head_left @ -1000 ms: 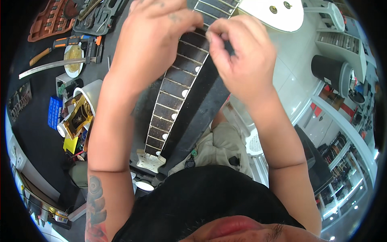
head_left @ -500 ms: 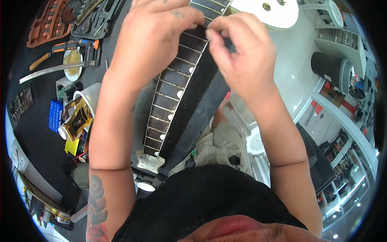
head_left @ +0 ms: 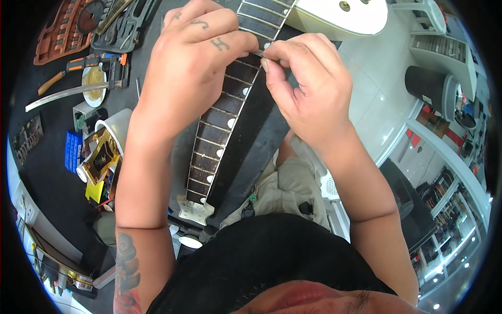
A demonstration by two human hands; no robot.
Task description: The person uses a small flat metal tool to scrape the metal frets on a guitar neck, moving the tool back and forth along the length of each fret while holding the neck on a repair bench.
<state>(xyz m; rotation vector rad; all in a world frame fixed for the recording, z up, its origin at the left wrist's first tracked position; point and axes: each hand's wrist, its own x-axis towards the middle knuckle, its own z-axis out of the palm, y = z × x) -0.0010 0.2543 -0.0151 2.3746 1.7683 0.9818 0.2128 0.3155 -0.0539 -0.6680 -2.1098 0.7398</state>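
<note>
A guitar neck [head_left: 213,135] with a dark, fretted fingerboard and white dot inlays slants up from its cream-coloured end near my lap. It joins a white guitar body [head_left: 334,14] at the top. My left hand [head_left: 193,63] is closed over the upper fingerboard, thumb and forefinger pinched near its right edge. Opposite it, my right hand [head_left: 316,78] pinches at the same edge, fingertips almost meeting the left ones. A small pale sliver shows between the fingertips, too small to name. Both hands hide part of the frets.
On the dark bench [head_left: 47,193] lie open tool cases [head_left: 117,29], a wooden-handled tool [head_left: 52,82], a white dish [head_left: 94,86], a white tub [head_left: 116,125] of parts and a blue case [head_left: 73,150]. A dark bin [head_left: 426,91] and a white chair [head_left: 426,13] stand at right.
Both hands have come slightly down the neck toward me, the left one turning so its knuckles show more. More of the upper frets and guitar body is visible.
</note>
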